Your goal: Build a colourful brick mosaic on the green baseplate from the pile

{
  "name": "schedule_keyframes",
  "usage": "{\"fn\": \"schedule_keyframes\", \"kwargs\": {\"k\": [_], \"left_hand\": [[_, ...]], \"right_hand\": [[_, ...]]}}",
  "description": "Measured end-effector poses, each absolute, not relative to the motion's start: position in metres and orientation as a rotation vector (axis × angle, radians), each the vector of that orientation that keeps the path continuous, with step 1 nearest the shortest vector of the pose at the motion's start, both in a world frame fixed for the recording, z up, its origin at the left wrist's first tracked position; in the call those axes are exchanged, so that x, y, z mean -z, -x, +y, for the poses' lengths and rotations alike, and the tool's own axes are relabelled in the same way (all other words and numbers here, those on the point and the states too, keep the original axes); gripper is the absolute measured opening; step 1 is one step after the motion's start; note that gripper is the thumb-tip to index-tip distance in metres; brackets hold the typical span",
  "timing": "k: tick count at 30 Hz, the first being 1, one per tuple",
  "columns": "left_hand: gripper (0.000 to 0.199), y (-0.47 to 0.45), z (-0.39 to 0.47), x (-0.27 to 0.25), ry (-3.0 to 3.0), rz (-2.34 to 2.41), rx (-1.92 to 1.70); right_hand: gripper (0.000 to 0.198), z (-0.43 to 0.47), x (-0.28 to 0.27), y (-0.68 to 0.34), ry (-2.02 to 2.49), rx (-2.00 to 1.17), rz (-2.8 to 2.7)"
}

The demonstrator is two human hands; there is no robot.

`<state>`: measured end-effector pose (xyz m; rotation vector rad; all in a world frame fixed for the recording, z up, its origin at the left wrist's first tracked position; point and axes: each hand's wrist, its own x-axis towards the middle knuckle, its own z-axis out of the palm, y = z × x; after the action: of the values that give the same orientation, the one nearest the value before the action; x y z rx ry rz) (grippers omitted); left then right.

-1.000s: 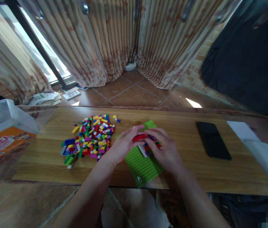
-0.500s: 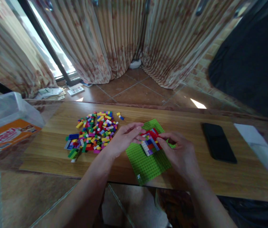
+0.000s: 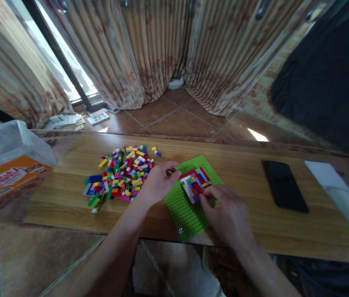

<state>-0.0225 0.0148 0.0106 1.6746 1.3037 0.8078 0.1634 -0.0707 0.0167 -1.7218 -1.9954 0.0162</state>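
Observation:
A rectangular build of coloured toy bricks [image 3: 194,181], red, white, blue, yellow and purple, sits on a green studded baseplate [image 3: 189,220]. My right hand [image 3: 228,210] is at the build's near right side, its thumb and index finger closed at the edge and the other fingers curled under. Whether a loose brick is in that pinch is hidden. My left hand [image 3: 159,183] hovers by the baseplate's left edge, fingers bent and thumb apart from them, with nothing visible between. To its left spreads a pile of loose toy bricks [image 3: 121,175].
A clear plastic box [image 3: 4,142] with an orange label stands at the table's left end. On the right of the wooden table [image 3: 242,165] lie a black phone [image 3: 284,185] and white paper [image 3: 332,177]. Two small bricks [image 3: 156,151] sit beyond the pile.
My left hand has drawn back left from the build. My right hand has shifted down and toward me along its right side, uncovering more of the build's top.

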Motion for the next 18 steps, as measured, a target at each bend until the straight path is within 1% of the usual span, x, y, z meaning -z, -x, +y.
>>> {"fn": "schedule_keyframes", "kwargs": {"k": [4, 11, 18], "left_hand": [[0.032, 0.021, 0.012, -0.014, -1.732, 1.337, -0.736], [0.029, 0.014, 0.01, -0.01, -1.823, 1.344, -0.752], [0.041, -0.006, 0.003, -0.01, -1.931, 1.443, -0.698]], "right_hand": [[0.015, -0.07, -0.014, -0.165, 1.697, -0.031, -2.011], [0.017, -0.068, -0.011, -0.168, 1.702, -0.217, -1.966], [0.014, -0.067, -0.011, -0.171, 1.707, -0.337, -1.934]]}}
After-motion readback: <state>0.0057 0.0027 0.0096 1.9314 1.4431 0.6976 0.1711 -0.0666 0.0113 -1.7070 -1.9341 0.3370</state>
